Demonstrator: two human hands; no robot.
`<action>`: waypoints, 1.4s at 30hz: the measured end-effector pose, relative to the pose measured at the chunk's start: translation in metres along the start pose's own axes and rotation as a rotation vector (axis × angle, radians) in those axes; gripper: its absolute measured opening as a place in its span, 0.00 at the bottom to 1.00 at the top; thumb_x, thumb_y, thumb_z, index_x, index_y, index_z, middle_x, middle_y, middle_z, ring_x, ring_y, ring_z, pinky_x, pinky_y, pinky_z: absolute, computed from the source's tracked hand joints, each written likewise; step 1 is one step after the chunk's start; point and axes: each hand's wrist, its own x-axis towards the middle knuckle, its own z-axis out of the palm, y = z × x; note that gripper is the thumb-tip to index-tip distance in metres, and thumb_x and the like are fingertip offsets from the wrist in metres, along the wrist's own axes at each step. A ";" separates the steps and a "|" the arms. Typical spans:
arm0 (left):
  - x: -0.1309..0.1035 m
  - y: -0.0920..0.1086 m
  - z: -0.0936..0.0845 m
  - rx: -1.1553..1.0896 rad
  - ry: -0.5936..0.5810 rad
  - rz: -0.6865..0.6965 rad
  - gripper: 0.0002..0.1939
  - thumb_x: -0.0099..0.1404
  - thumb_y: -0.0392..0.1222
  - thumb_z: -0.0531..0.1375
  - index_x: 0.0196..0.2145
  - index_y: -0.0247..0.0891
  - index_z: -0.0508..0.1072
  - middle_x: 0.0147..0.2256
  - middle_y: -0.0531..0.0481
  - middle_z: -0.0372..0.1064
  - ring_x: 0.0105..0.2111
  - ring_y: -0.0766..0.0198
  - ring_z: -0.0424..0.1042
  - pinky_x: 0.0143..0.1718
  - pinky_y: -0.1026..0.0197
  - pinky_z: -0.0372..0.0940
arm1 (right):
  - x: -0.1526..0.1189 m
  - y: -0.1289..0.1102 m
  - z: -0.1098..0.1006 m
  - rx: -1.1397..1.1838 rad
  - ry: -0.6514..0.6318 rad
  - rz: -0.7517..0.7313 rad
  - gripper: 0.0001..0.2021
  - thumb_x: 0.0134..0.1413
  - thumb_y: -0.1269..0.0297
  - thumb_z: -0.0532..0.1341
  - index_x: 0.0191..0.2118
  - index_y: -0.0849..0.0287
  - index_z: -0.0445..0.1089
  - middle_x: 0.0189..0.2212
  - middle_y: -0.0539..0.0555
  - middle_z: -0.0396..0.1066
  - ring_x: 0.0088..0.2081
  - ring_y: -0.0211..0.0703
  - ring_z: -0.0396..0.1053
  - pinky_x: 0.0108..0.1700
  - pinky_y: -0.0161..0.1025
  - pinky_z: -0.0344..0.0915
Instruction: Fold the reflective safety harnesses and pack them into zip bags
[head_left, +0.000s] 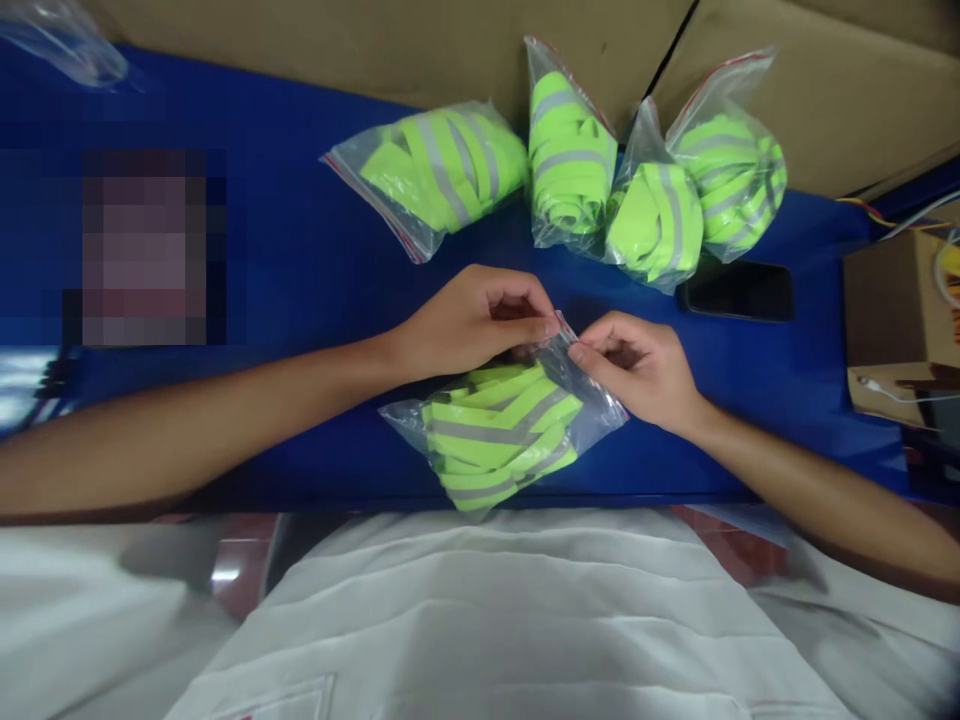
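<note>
A clear zip bag (596, 405) lies near the front edge of the blue table, its red-lined mouth turned to the upper right. Inside it is a folded bundle of neon yellow-green strap (502, 430) with grey reflective stripes. My left hand (480, 315) pinches the upper end of the bag's mouth between thumb and finger. My right hand (645, 370) is closed on the same edge, a little lower and to the right. The two sets of fingertips are close together. Whether the zip is sealed between them I cannot tell.
Several similar filled bags stand at the back, among them a left one (450, 165) and an upright one (571, 160). A black phone (739, 292) lies right of them. Brown cardboard (300, 50) borders the rear; a carton (885, 300) with cables is far right. A blurred-out patch covers the left.
</note>
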 end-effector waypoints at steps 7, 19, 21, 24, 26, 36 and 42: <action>-0.002 -0.004 0.002 0.031 -0.025 0.055 0.11 0.66 0.47 0.68 0.35 0.34 0.79 0.31 0.49 0.78 0.30 0.68 0.74 0.32 0.67 0.66 | 0.002 -0.007 -0.003 -0.076 -0.060 -0.097 0.14 0.64 0.56 0.67 0.31 0.60 0.73 0.21 0.46 0.67 0.21 0.29 0.59 0.23 0.29 0.56; -0.006 -0.002 0.001 0.172 -0.021 0.028 0.12 0.67 0.50 0.64 0.38 0.38 0.79 0.35 0.49 0.78 0.34 0.63 0.76 0.35 0.64 0.67 | 0.004 -0.011 -0.009 -0.057 -0.157 -0.093 0.06 0.63 0.63 0.68 0.36 0.57 0.74 0.23 0.45 0.68 0.22 0.30 0.60 0.24 0.32 0.56; -0.007 -0.002 0.001 0.196 -0.016 0.036 0.13 0.68 0.51 0.63 0.39 0.38 0.79 0.35 0.49 0.78 0.34 0.63 0.75 0.35 0.63 0.67 | 0.004 -0.013 -0.009 -0.063 -0.152 -0.078 0.06 0.62 0.63 0.68 0.35 0.57 0.73 0.23 0.45 0.67 0.22 0.30 0.60 0.24 0.32 0.56; -0.008 -0.002 0.002 0.223 -0.023 0.055 0.13 0.69 0.50 0.62 0.39 0.37 0.78 0.34 0.49 0.77 0.33 0.65 0.74 0.34 0.64 0.65 | 0.004 -0.014 -0.006 -0.094 -0.149 -0.067 0.09 0.62 0.63 0.69 0.32 0.58 0.71 0.22 0.45 0.65 0.21 0.29 0.58 0.24 0.32 0.55; -0.008 -0.001 0.003 0.228 -0.040 0.057 0.13 0.68 0.49 0.62 0.39 0.36 0.78 0.33 0.50 0.76 0.32 0.66 0.74 0.34 0.65 0.64 | 0.004 -0.013 -0.004 -0.109 -0.134 -0.090 0.09 0.63 0.63 0.68 0.32 0.58 0.70 0.21 0.44 0.64 0.21 0.29 0.56 0.24 0.32 0.55; -0.009 0.002 -0.002 0.277 -0.081 0.060 0.14 0.71 0.49 0.62 0.42 0.34 0.79 0.35 0.48 0.78 0.33 0.67 0.74 0.36 0.66 0.63 | 0.008 -0.013 -0.010 -0.292 -0.178 -0.323 0.08 0.65 0.66 0.65 0.34 0.58 0.68 0.23 0.45 0.64 0.22 0.29 0.59 0.25 0.32 0.55; -0.008 0.002 -0.003 0.246 -0.104 0.063 0.12 0.70 0.47 0.63 0.41 0.34 0.80 0.34 0.49 0.77 0.33 0.67 0.74 0.35 0.66 0.63 | 0.007 -0.008 -0.013 -0.309 -0.236 -0.388 0.12 0.68 0.66 0.63 0.32 0.58 0.64 0.24 0.46 0.63 0.24 0.30 0.58 0.26 0.33 0.53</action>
